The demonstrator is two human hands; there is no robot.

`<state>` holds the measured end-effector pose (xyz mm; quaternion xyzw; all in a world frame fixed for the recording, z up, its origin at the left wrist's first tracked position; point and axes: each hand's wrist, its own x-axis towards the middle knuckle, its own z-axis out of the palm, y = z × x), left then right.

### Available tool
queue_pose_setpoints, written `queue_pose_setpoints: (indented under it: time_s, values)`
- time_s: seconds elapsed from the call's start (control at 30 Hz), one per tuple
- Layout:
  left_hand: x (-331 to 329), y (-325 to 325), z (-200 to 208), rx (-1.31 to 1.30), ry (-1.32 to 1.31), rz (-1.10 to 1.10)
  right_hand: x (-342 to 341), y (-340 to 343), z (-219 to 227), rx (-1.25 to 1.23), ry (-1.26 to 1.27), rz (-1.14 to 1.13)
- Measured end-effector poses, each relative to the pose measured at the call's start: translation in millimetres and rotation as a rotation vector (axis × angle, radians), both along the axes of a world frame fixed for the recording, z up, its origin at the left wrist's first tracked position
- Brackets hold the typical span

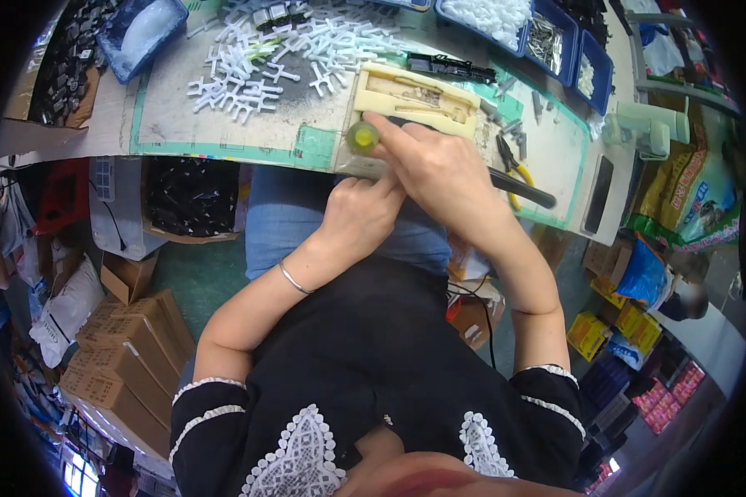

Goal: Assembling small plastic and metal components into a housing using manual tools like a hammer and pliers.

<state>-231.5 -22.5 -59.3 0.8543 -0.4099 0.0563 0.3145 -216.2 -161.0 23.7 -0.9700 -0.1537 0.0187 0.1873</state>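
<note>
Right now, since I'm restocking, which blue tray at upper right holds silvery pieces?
The middle tray of the three: its pieces are silvery, while the left tray and right tray hold white ones.

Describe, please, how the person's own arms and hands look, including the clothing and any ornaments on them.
The left hand and the right hand are ungloved. A thin, silver-coloured bangle circles the left wrist. The short black cloth sleeves each have two bands of white frilled trim: one at the hem, another nearer the shoulder.
</note>
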Motion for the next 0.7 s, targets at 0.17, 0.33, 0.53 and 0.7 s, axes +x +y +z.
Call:
queue_pose_setpoints:
  time_s: [0.17, 0.33, 0.53, 0.7]
  values:
    - [9.2, 0.9, 16.9, -0.047, 0.102, -0.049, 18.7, 2.2, -2.9, 0.413, -0.214, -0.099]
    - [16.1, -0.5, 25.8, -0.052, 0.154, -0.054, 15.6, -13.1, -7.6, 0.313, -0.073, -0.279]
    - [31.0, -4.9, 41.8, -0.275, 0.338, -0.089, -33.5, -107.0, -8.8, 0.369, -0.207, -1.098]
    - [50.4, -20.6, 56.5, -0.018, 0.043, -0.063, -89.5, -194.0, -29.5, 0.096, -0.125, -1.382]
